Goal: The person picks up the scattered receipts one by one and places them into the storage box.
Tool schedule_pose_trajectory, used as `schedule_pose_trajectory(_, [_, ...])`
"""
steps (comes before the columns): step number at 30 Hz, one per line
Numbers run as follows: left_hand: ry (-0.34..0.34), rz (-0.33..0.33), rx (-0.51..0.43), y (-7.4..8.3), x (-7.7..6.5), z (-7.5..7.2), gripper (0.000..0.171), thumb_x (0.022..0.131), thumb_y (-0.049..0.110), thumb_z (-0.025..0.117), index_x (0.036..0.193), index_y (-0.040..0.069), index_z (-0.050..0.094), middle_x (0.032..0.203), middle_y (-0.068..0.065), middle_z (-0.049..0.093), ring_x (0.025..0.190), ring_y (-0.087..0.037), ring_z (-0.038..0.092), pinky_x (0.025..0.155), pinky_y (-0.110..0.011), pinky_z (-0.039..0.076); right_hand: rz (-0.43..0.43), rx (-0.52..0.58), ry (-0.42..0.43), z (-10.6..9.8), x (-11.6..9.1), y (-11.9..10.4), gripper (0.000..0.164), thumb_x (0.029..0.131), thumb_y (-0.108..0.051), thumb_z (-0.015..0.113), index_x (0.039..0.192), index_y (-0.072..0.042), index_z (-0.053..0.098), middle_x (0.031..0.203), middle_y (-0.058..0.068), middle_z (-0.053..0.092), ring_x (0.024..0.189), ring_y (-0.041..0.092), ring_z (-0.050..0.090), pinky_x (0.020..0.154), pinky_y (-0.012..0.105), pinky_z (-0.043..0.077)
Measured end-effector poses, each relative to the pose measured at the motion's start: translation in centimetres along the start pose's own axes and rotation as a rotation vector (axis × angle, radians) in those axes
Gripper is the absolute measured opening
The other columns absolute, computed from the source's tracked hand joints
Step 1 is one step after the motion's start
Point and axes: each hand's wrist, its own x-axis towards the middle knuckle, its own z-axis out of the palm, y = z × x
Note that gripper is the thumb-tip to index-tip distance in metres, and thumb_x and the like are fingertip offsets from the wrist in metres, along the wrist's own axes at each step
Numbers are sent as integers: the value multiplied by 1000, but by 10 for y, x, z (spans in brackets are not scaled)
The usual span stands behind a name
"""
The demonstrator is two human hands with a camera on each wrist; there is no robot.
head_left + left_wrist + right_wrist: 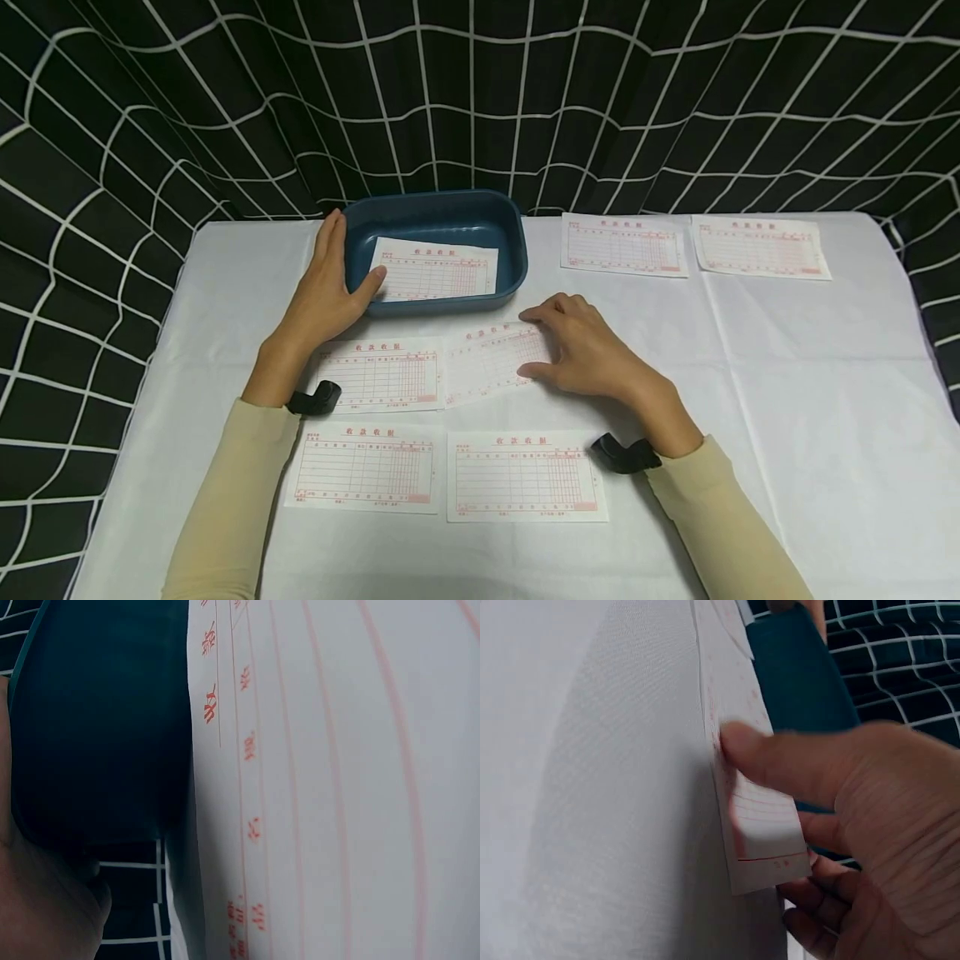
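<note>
Pinches payment receipt (487, 364) with right hand (588, 346); rests straight-fingered left hand (324, 287) on dark-blue tub (450, 306) holding second receipt (437, 271).

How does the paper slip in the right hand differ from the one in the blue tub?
The held slip is outside the blue tub; the tub slip lies inside it.
The right hand pinches the held slip at its right end, but does not touch the tub slip.
In the head view, the held slip slants up to the right; the tub slip sits nearly level.
Both are white with red printed grids and headings.
</note>
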Motion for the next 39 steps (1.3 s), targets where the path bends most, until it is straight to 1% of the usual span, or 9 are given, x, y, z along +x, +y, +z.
schedule_pose_trajectory(5, [-3, -5, -2, 0, 0, 0, 97, 102, 46, 61, 170, 4, 6, 181, -11, 2, 167, -37, 15, 132, -60, 23, 26, 30, 13, -2, -2, 2, 50, 90, -23, 83, 134, -4, 67, 129, 17, 66, 123, 35, 56, 112, 53, 41])
schedule_pose_trajectory(9, [-3, -6, -2, 1, 0, 0, 97, 102, 46, 61, 170, 4, 6, 181, -11, 2, 167, -36, 15, 132, -60, 23, 73, 71, 22, -3, -1, 2, 40, 94, -19, 79, 130, -4, 69, 120, 15, 69, 108, 29, 59, 98, 47, 46])
schedule_pose_trajectory(12, [-2, -2, 0, 1, 0, 0, 97, 102, 47, 61, 170, 4, 7, 181, -11, 3, 167, -36, 16, 132, -60, 24, 109, 97, 29, -4, -1, 2, 34, 95, -16, 77, 126, -5, 71, 109, 13, 70, 95, 25, 58, 86, 40, 44])
schedule_pose_trajectory(16, [-4, 1, 0, 0, 0, 0, 97, 102, 47, 60, 170, 4, 6, 181, -11, 2, 167, -36, 15, 132, -60, 23, 116, 118, 37, -4, -1, 2, 23, 96, -15, 76, 117, -5, 74, 95, 9, 69, 84, 21, 56, 78, 35, 42])
schedule_pose_trajectory(19, [-4, -1, -1, 0, 0, 0, 97, 102, 47, 60, 170, 4, 6, 181, -10, 2, 167, -36, 15, 132, -60, 23, 105, 123, 40, -5, 0, 3, 18, 96, -14, 75, 112, -6, 75, 89, 8, 68, 79, 19, 55, 74, 34, 41])
schedule_pose_trajectory(24, [-2, -3, -4, 1, -1, -1, 97, 102, 46, 61, 170, 3, 7, 181, -10, 2, 167, -37, 16, 132, -60, 23, 112, 133, 36, -7, -1, 7, 11, 96, -14, 76, 106, -8, 75, 83, 6, 68, 76, 18, 55, 72, 32, 42])
schedule_pose_trajectory(28, [2, 2, -2, 1, 0, 0, 97, 102, 46, 61, 170, 3, 7, 181, -11, 3, 166, -37, 17, 132, -60, 23, 130, 166, 45, -11, -3, 10, 9, 95, -14, 78, 101, -8, 74, 88, 7, 73, 80, 19, 60, 76, 32, 47])
schedule_pose_trajectory(33, [-2, 9, -3, 0, 1, 1, 97, 102, 46, 61, 170, 2, 7, 181, -12, 2, 167, -37, 16, 132, -59, 23, 152, 207, 90, -15, -8, 14, 12, 95, -15, 80, 102, -8, 74, 97, 9, 76, 87, 20, 67, 84, 34, 51])
schedule_pose_trajectory(39, [-4, 4, 0, -1, 1, -1, 97, 102, 46, 61, 170, 2, 6, 181, -11, 2, 167, -36, 16, 132, -59, 23, 182, 195, 148, -19, -11, 20, 11, 93, -15, 82, 98, -10, 75, 88, 8, 70, 79, 18, 57, 74, 28, 44])
